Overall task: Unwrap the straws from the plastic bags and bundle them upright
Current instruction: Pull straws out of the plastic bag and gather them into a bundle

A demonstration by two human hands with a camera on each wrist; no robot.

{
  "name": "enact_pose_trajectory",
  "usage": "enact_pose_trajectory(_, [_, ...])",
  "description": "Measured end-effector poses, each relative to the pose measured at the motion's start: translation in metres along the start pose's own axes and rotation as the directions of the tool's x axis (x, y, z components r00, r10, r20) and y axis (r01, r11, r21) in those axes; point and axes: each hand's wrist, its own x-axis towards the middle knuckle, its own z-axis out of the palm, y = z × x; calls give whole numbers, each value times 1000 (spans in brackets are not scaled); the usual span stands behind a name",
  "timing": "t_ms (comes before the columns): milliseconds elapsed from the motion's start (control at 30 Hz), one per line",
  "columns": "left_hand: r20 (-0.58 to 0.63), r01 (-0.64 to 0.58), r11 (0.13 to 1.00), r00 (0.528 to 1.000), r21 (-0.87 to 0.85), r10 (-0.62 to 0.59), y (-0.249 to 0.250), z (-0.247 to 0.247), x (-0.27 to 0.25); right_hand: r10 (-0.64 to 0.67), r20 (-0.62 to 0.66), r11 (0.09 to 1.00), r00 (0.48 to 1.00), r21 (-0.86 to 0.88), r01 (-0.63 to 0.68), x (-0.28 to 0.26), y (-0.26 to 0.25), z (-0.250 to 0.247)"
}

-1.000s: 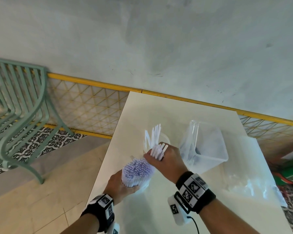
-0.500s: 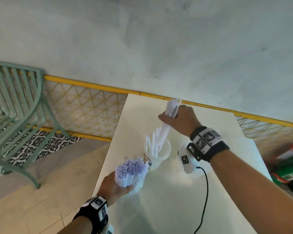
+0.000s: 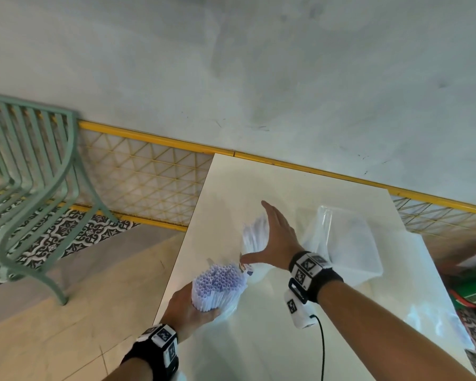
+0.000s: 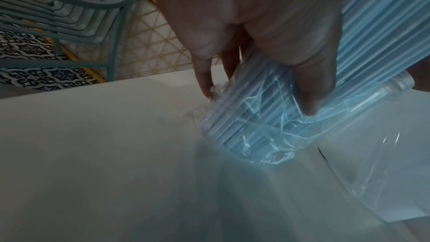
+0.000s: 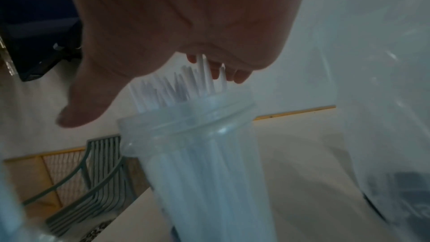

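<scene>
Plastic everywhere here. The left hand (image 3: 188, 307) curls round a fat straw bundle (image 3: 217, 283), still half in its crinkly bag (image 4: 263, 132), low over the white table (image 3: 259, 182). The right hand (image 3: 276, 237), fingers flat and spread, rests on the straws (image 5: 197, 84) standing in the clear jar (image 5: 200, 163). Straws look light, slick and easy to crush, so I'd grab mid-length with a loose wrap.
</scene>
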Motion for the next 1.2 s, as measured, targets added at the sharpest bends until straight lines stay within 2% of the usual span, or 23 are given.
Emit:
enact_pose_trajectory(133, [6,-13,1000,1000,-8,13,-2,0,1,-6,-103,994,995,112,18,14,-12,6])
enact_pose_trajectory(300, [4,-30,999,1000,20,30,-3,1,1,41,-147,981,988,191,-12,28,-23,13])
enact_pose_trajectory(500, [0,-30,999,1000,25,30,-4,2,2,126,-324,963,938,266,-38,38,-15,15])
enact_pose_trajectory(567, [-7,-28,999,1000,34,28,-6,3,2,119,-311,974,943,221,-50,39,-9,10])
enact_pose_trajectory(667, [-8,-30,999,1000,40,30,-6,3,2,106,-172,994,979,50,-98,37,-2,5])
enact_pose_trajectory(733, [-11,-30,999,999,37,31,-4,3,1,64,-138,995,988,-73,-75,33,-1,1])
enact_pose_trajectory(833, [-7,-27,999,1000,38,27,-4,2,1,-3,-206,992,979,-124,-23,20,-15,-14])
enact_pose_trajectory(900, [-14,-19,999,1000,45,20,-5,3,1,-122,-231,992,965,-72,108,6,-29,-28])
enact_pose_trajectory(967, [-20,-15,998,1000,61,16,-3,4,2,-217,-118,973,969,52,224,-13,-46,-38])
enact_pose_trajectory(1033, [-21,-28,997,999,75,30,2,7,3,-222,118,973,968,97,211,-33,-61,-37])
enact_pose_trajectory(1100, [-9,-44,995,999,84,45,9,10,3,-175,303,984,937,15,179,-47,-68,-27])
enact_pose_trajectory(1200, [-2,-41,995,999,90,41,14,15,3,-144,349,986,926,-24,162,-54,-68,-17])
